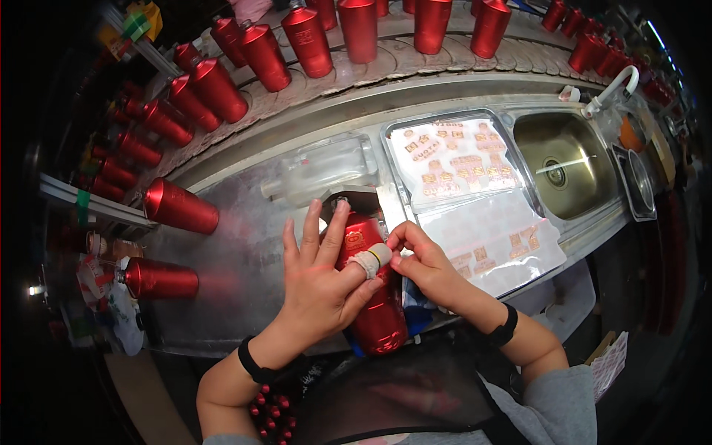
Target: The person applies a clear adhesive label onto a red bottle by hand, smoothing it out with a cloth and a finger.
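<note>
A red metallic bottle (382, 319) lies tilted on the counter in front of me, its neck pointing away. My left hand (315, 285) rests over it with fingers stretched and spread. White wrapping with a yellow band covers the index finger, which lies across the bottle near its gold emblem. My right hand (432, 273) is at the bottle's right side, thumb and forefinger pinched together by that wrapped fingertip. Whatever the pinch holds is too small to make out. To the right, a sheet of gold-lettered decals (486, 256) lies by my right hand.
Two red bottles (182, 206) lie on the counter's left side. Several more stand along a curved conveyor (386, 55) at the back. A metal tray (393, 152) holds further decal sheets. Beyond it are a sink (586, 200) and a white faucet (612, 89). Clear plastic (326, 170) lies behind my bottle.
</note>
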